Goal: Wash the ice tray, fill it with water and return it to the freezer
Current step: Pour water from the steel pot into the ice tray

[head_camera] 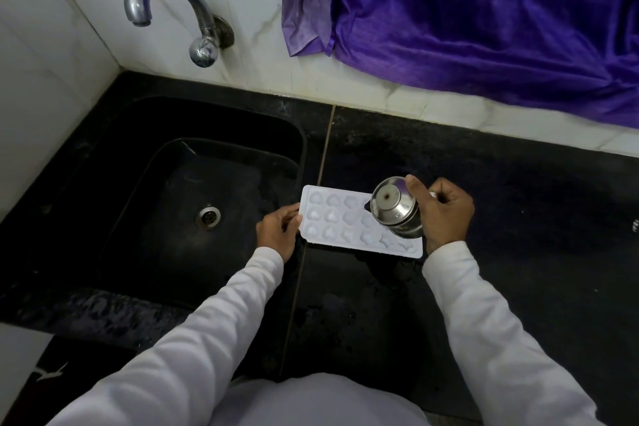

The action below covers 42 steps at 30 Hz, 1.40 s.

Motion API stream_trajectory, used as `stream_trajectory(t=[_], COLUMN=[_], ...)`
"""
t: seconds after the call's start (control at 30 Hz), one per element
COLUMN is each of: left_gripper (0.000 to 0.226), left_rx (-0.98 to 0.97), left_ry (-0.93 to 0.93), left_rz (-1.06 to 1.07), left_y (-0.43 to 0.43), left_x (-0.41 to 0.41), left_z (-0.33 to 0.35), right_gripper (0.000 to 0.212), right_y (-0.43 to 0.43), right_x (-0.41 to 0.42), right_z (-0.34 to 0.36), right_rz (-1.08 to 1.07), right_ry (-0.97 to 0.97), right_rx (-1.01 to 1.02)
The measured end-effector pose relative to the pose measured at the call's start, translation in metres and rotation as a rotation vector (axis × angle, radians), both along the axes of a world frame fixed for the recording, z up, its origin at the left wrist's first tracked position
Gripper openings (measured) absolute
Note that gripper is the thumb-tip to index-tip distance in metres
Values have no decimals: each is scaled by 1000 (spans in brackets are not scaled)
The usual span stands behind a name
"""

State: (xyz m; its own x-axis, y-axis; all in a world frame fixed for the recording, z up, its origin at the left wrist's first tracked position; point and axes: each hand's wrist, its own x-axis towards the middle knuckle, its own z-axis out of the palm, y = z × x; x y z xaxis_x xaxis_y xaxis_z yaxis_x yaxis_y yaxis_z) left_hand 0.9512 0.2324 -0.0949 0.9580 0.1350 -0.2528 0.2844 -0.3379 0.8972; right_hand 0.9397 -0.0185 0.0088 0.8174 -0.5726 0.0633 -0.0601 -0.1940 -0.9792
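Observation:
A white ice tray (340, 221) with heart-shaped cells lies flat on the black counter (518, 218), just right of the sink. My left hand (278, 230) grips its left end. My right hand (442, 214) holds a small steel cup (394, 209) tipped steeply over the tray's right half, its base turned toward me. The cup hides some of the right-hand cells. I cannot tell whether water is running from it.
A black sink (121, 183) with a metal drain (208, 216) lies to the left, under a chrome tap (166, 0) on the white tiled wall. A purple cloth (484, 10) hangs at the back right. The counter in front of the tray looks wet.

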Motion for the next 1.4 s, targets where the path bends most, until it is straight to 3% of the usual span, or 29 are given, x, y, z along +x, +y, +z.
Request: stream_trajectory(t=[0.27, 0.8, 1.4], left_gripper=[25, 25, 26], left_rx=[-10, -10, -8], left_ry=[3, 15, 12], left_rz=[2, -13, -19], left_y=[-1, 1, 0], left_x=[0, 0, -2], left_z=[1, -2, 3], right_gripper=[46, 50, 50], right_y=[7, 20, 23], right_x=[3, 10, 12], right_z=[0, -4, -4], right_rz=[-45, 44, 47], right_ry=[22, -24, -19], right_rx=[186, -39, -90])
